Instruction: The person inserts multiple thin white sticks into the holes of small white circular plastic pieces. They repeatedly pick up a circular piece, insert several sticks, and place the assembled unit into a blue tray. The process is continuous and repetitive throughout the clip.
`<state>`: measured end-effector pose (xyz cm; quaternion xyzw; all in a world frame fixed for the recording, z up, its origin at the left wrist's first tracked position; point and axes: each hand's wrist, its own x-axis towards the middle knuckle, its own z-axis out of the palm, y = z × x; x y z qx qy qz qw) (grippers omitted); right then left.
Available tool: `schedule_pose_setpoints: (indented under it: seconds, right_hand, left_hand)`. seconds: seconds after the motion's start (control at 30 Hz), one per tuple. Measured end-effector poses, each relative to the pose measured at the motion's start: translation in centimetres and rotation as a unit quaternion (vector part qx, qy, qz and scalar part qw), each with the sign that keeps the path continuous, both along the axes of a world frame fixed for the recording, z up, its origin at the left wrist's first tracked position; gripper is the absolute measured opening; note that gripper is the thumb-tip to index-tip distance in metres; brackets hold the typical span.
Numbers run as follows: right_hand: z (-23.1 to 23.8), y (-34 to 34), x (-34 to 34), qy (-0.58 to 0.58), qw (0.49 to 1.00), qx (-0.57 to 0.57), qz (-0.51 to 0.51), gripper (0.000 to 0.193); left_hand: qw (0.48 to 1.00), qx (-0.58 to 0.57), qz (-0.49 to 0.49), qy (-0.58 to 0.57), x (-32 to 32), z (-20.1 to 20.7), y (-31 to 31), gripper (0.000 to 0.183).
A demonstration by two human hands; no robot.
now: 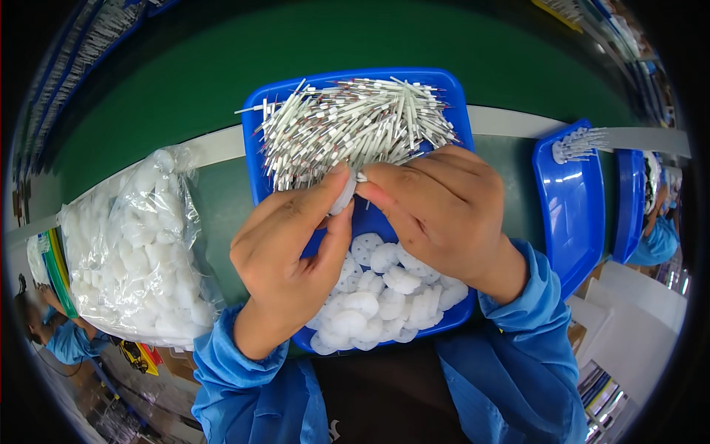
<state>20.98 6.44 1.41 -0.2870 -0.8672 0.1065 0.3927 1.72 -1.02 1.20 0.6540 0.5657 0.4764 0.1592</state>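
Observation:
My left hand (285, 248) pinches a translucent white plastic disc (342, 201) between thumb and forefinger. Against the disc's edge, my right hand (447, 214) is closed on a small white piece (361, 177); the fingers cover most of it, so its full shape is hidden. Both hands meet over the middle of a large blue tray (356, 75). A heap of thin white rods (362, 122), some with reddish or metallic ends, fills the tray's far half. Loose white discs with small holes (370, 303) lie piled in its near half, below my hands.
To the left lies a clear plastic bag (140, 251) full of white discs. A smaller blue tray (573, 214) with several thin rods stands at the right, beside another blue tray (629, 207). People in blue sleeves (658, 240) work at both far sides.

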Motion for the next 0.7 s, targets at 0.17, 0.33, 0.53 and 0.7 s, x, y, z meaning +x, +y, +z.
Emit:
schedule_pose_setpoints:
  seconds: [0.17,0.33,0.53,0.7]
  right_hand:
    - [0.0,-0.7,0.1,0.043,0.985,-0.168,-0.004,0.018]
    - [0.6,-0.2,0.5,0.14,0.937,-0.311,0.075,0.026]
    - [0.4,-0.1,0.8,0.205,0.851,-0.467,0.126,0.029]
    - [0.6,-0.4,0.9,0.238,0.792,-0.545,0.138,0.027]
  left_hand:
    - [0.998,0.049,-0.033,0.031,-0.7,-0.2,0.8,0.038]
    - [0.993,0.112,-0.028,0.022,-1.5,-0.6,1.1,0.02]
    - [0.969,0.196,-0.06,0.138,-1.8,-0.3,1.2,0.021]
    - [0.961,0.221,-0.073,0.147,-1.8,-0.8,1.3,0.02]
